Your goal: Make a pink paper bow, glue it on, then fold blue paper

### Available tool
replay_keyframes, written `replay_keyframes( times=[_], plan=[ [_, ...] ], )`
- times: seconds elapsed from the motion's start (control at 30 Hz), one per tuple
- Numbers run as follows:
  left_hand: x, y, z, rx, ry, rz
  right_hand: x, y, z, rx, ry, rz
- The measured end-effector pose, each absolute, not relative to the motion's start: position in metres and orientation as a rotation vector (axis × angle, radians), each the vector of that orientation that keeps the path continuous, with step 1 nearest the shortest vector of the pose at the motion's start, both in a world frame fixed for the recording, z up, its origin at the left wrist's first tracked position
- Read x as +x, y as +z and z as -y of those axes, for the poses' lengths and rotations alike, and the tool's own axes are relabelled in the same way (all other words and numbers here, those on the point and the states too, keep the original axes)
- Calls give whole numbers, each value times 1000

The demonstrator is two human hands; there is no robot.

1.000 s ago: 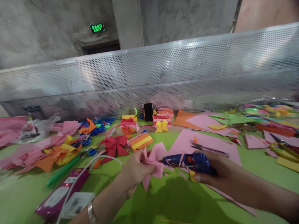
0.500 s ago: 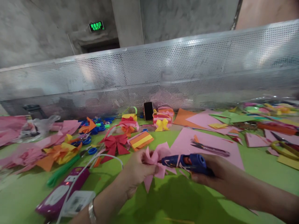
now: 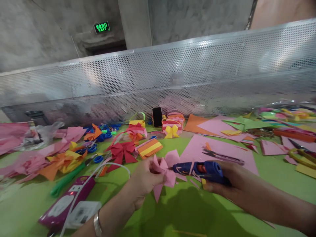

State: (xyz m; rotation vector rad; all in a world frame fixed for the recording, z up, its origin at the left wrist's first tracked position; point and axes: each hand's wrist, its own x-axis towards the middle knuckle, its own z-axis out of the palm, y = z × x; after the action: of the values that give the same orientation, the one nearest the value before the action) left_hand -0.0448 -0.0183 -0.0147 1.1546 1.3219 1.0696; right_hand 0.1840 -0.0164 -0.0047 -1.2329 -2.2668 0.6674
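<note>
In the left hand (image 3: 145, 177), the grip is pinched on a pink paper bow (image 3: 169, 177), held above the near middle of the green worktop (image 3: 138, 222). By the right hand (image 3: 228, 179), its grip wrapped firmly, a blue glue gun (image 3: 209, 171) is aimed at the bow; whether the nozzle touches cannot be told. Beyond, a red bow (image 3: 122, 152) and a striped paper piece (image 3: 149, 149) are laid. Toward the near left corner, a purple power strip (image 3: 60, 210) is placed; at the far edge, a phone (image 3: 157, 117) is propped before a perforated screen (image 3: 209, 72).
</note>
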Motion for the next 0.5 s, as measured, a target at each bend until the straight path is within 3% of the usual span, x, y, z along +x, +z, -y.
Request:
replay_keyframes(
  times=[0.5],
  plan=[
    [-50, -22, 15, 1238, 1054, -1277, 185, -11, 19, -1222, 602, 2305]
  ],
)
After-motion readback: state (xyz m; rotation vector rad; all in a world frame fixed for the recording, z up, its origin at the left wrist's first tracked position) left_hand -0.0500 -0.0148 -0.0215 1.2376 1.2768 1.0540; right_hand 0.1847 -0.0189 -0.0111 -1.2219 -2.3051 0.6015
